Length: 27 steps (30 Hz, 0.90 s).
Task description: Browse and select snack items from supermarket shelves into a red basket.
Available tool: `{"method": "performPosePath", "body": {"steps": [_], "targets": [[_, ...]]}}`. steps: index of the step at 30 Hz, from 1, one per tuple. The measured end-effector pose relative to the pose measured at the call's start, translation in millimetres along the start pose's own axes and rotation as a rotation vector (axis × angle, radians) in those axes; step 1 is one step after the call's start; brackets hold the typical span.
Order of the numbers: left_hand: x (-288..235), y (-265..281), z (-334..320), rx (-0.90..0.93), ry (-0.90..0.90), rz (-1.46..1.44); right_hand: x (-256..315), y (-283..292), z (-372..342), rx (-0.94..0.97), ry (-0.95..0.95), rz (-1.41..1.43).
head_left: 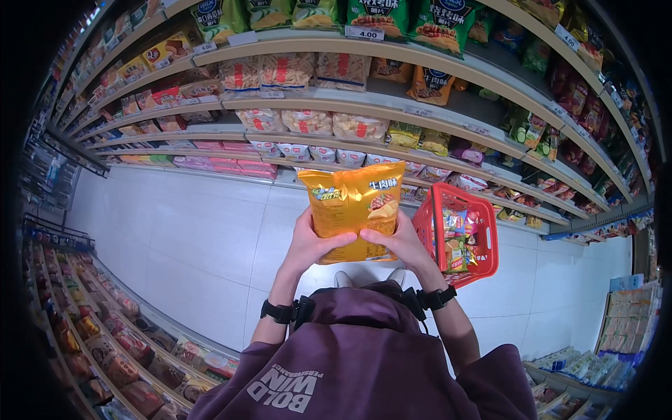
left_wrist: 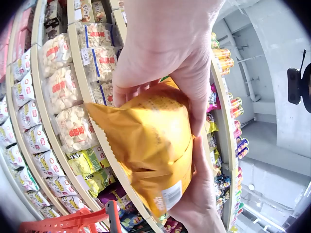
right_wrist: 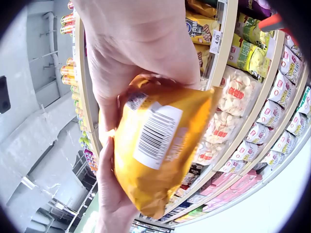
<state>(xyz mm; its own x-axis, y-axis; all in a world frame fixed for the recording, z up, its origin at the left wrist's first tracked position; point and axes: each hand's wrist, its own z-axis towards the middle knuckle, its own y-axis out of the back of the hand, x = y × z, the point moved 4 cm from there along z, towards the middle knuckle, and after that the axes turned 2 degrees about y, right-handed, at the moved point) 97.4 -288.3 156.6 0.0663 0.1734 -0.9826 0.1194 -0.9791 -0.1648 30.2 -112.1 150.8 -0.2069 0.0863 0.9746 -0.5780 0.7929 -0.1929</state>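
Note:
An orange-yellow bag of chips (head_left: pixel 350 210) is held up in front of the body, its printed back turned toward the head camera. My left hand (head_left: pixel 313 240) grips its left side, thumb lying across the face. On the opposite side my right hand (head_left: pixel 400 241) holds it the same way, the two thumbs nearly meeting low on the bag. In the left wrist view the bag (left_wrist: pixel 150 141) bulges between the hands, with a crimped edge at the left. A white barcode label (right_wrist: pixel 158 136) shows on the bag's end in the right wrist view.
A red shopping basket (head_left: pixel 492 241) with several snack packs inside is just right of the bag. Shelves of snacks (head_left: pixel 308 98) curve across the front, with price tags (head_left: pixel 364 33) along their edges. Another shelf (head_left: pixel 119 336) runs behind at the left. Pale tiles (head_left: pixel 210 217) cover the floor.

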Motion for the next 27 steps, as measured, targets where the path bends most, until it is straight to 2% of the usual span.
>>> {"method": "performPosePath", "body": {"steps": [5,8,11,14,17,18,21,24,27], "targets": [[5.1,0.8,0.6,-0.084,0.059,-0.133,-7.6,3.4,2.3,-0.020,0.003,-0.044],[9.6,5.6,0.9,-0.103,0.155,-0.296,-47.5,25.6,11.5,-0.014,-0.124,0.259],[11.3,8.7,-1.5,-0.117,0.246,-0.396,5.9,12.7,-5.3,-0.113,0.141,-0.204],[13.9,6.8,-2.3,-0.099,0.313,-0.394,32.6,1.9,-15.5,-0.164,0.592,-0.778],[23.9,5.2,-2.2,-0.117,0.383,-0.401,28.9,-1.2,-16.8,0.020,0.635,-1.068],[29.9,5.0,-1.2,-0.130,0.408,-0.409,29.6,-1.8,-17.5,0.051,0.638,-1.016],[43.9,5.4,4.5,-0.182,0.336,-0.508,41.3,-5.0,-18.7,0.129,0.643,-0.839],[34.5,3.8,-2.4,-0.161,0.409,-0.599,26.8,5.3,-14.2,0.113,0.607,-0.712],[16.7,-0.2,-12.3,-0.190,0.287,-0.465,19.2,8.2,-14.0,0.071,0.570,-0.626]]}}
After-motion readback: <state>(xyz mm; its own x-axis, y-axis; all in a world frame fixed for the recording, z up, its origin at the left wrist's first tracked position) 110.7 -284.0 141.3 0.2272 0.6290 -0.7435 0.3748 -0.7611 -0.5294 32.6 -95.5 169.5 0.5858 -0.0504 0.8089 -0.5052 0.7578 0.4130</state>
